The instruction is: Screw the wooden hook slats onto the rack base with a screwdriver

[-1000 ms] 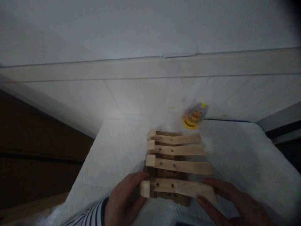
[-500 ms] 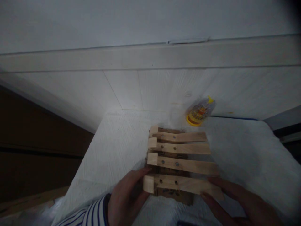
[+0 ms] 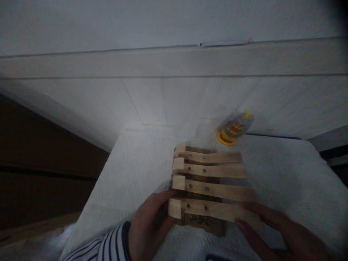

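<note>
Plainly, the right hand (image 3: 296,235) has its grip pinched on the nearest wooden strip (image 3: 217,211), at the end jutting right of the brown board (image 3: 205,223), perhaps cardboard in this dim light. The left hand (image 3: 148,224) grips the other end, at the board's left edge. Three similar strips (image 3: 223,171) lie across the board; behind it, toward the right, a bottle (image 3: 234,131) stands on the table (image 3: 136,159).

The wooden pieces (image 3: 225,171) are pale tan, their slab (image 3: 206,222) dark brown. Navy stripes run over the white sleeve (image 3: 110,244). The bottle (image 3: 234,129) is yellow at top and bottom; the desk cover (image 3: 136,166) is whitish.
</note>
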`<action>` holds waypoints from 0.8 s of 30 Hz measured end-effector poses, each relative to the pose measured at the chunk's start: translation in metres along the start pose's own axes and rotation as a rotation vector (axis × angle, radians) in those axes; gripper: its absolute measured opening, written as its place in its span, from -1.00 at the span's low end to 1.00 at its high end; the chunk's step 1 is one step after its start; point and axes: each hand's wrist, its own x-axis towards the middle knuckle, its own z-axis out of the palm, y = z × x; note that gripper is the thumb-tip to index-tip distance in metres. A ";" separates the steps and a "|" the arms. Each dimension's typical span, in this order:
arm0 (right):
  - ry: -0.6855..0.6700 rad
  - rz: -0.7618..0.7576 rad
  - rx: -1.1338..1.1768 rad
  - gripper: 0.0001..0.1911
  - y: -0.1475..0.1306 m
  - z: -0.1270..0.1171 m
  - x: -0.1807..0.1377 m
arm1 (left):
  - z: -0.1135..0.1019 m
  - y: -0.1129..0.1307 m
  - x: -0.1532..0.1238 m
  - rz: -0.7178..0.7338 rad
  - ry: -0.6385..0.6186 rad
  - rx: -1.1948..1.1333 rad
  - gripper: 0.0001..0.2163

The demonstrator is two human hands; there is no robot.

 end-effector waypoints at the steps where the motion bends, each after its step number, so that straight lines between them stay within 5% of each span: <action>1: 0.031 -0.020 -0.012 -0.73 0.000 0.000 0.000 | 0.000 -0.001 0.000 0.001 0.001 -0.009 -0.70; 24: 0.060 -0.078 0.013 -0.85 0.006 0.001 -0.005 | -0.004 0.000 0.004 0.065 -0.042 0.018 -0.66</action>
